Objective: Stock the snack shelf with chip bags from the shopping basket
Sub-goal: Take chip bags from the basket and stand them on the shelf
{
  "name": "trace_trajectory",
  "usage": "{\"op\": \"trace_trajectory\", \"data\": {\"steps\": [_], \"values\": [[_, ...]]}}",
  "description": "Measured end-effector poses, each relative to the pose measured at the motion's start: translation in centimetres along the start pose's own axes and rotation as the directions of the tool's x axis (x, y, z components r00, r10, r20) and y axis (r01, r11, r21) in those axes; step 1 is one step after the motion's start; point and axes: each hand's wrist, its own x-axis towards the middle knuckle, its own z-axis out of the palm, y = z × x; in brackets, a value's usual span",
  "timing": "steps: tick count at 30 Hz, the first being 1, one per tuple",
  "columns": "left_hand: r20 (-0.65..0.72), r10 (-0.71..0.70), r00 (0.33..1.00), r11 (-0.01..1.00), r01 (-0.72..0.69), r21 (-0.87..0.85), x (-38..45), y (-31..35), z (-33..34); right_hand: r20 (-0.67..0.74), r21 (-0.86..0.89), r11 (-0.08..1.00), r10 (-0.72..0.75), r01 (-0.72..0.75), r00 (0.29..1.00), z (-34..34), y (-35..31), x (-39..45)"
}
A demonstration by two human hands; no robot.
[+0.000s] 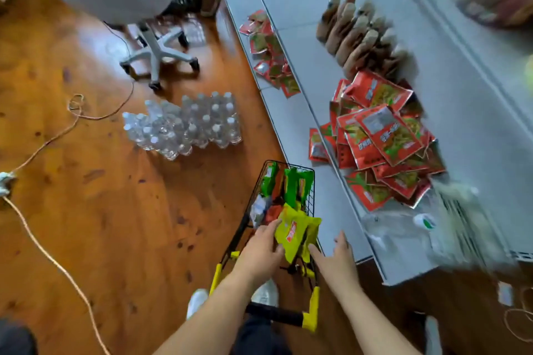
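Showing, head view: a shopping basket (284, 202) set on the wooden floor (101, 196) just beside the grey snack shelf (476, 130), seen from above.
Left hand (259, 251): laid on the near edge of a yellow-green chip bag (294, 235); the fingers (272, 228) are seen pressed against the bag from the left, while the thumb is partly hidden, so a full grip cannot be confirmed.
Right hand (336, 259): held just beside the same bag, fingers spread and relaxed, one fingertip at or near the bag's lower corner; nothing is clasped.
Task thing: the chip bag is raised at the basket's near end, with further green bags (291, 184) left upright inside.
Shelf contents: a loose heap of red packets (383, 135) is piled on the middle tier, brown packets (354, 34) lie beyond.
Risk, judged: a one-sided hold on a slippery bag could let it slide back into the basket; placement on the untidy red heap could cause packets to spill off the shelf edge.
Floor clutter: bottled water packs (190, 124) and a cable (49, 253) lie near.
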Motion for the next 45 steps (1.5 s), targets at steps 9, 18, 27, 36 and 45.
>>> {"op": "trace_trajectory", "data": {"steps": [9, 18, 27, 36, 45], "values": [[0.230, -0.063, 0.971, 0.990, 0.090, -0.111, 12.9, -4.0, 3.0, -0.198, -0.055, 0.996, 0.058, -0.070, 0.979, 8.9, -1.2, 6.7], [0.431, -0.173, 0.886, 0.827, 0.369, -0.425, 14.6, -6.0, 2.2, -0.357, -0.115, 0.990, 0.040, -0.086, 0.933, 11.4, -2.9, 7.4], [0.294, 0.082, 0.952, 0.979, -0.132, 0.155, 12.9, -3.2, -3.6, -0.310, -0.232, 0.972, -0.103, 0.030, 0.945, 9.2, -4.1, 4.5], [0.539, 0.315, 0.781, 0.667, -0.586, 0.460, 8.2, 5.0, -10.3, -0.050, -0.285, 0.918, -0.303, 0.277, 0.952, 0.0, -9.6, -5.1], [0.641, 0.346, 0.685, 0.852, -0.516, 0.091, -7.2, 18.9, -14.1, -0.693, 0.112, 0.981, -0.035, 0.155, 0.721, -10.7, -11.3, -23.8]]}}
